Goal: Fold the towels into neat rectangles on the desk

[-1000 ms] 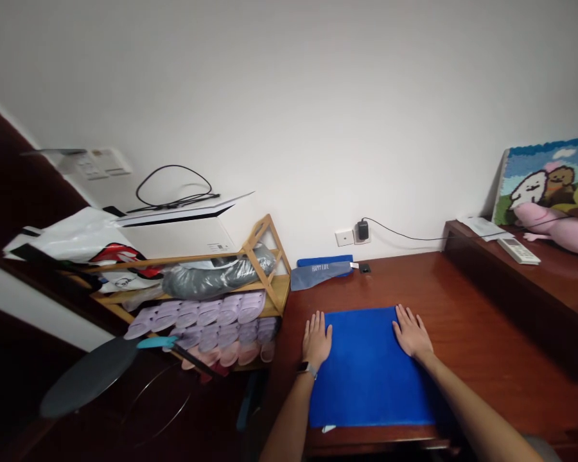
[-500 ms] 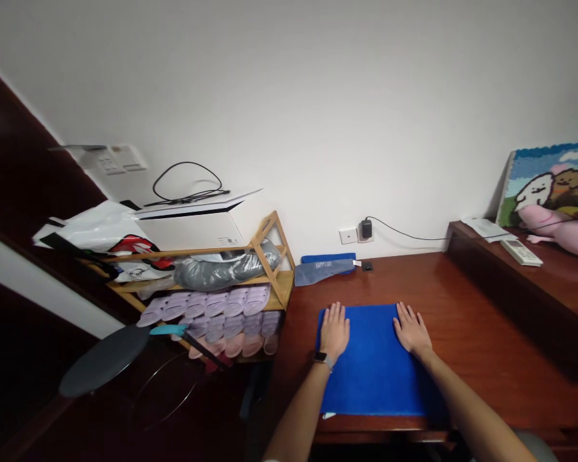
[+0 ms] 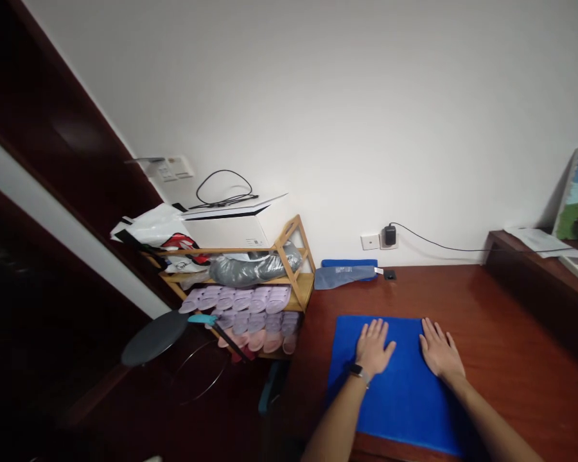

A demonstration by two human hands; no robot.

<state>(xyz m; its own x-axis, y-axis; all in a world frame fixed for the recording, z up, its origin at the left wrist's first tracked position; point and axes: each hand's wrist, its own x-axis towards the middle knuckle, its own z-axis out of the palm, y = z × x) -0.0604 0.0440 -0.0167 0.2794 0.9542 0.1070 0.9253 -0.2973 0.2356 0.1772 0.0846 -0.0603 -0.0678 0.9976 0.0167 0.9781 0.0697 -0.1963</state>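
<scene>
A bright blue cloth (image 3: 404, 391), probably a towel, lies spread flat on the reddish-brown wooden desk (image 3: 443, 289). My left hand (image 3: 373, 350), with a watch on its wrist, rests palm down on the cloth, left of its middle, fingers stretched out. At the cloth's right edge my right hand (image 3: 440, 353) lies flat too, fingers slightly spread, partly over the edge. Neither hand grips anything. Toward the wall lie a folded grey cloth (image 3: 341, 277) lettered "HAPPY LIFE" and a blue folded cloth (image 3: 351, 262) behind it.
On the left stands a wooden rack (image 3: 298, 282) with several lilac and pink slippers (image 3: 241, 298), a white box (image 3: 226, 230) and a cable on top. A stool (image 3: 154, 338) is beside it. A black plug (image 3: 390, 235) sits in the wall socket. A raised shelf (image 3: 510, 247) runs along the right.
My left hand has slid from the cloth's left edge inward to the right. My right hand stays near the right edge. The view has turned to the left.
</scene>
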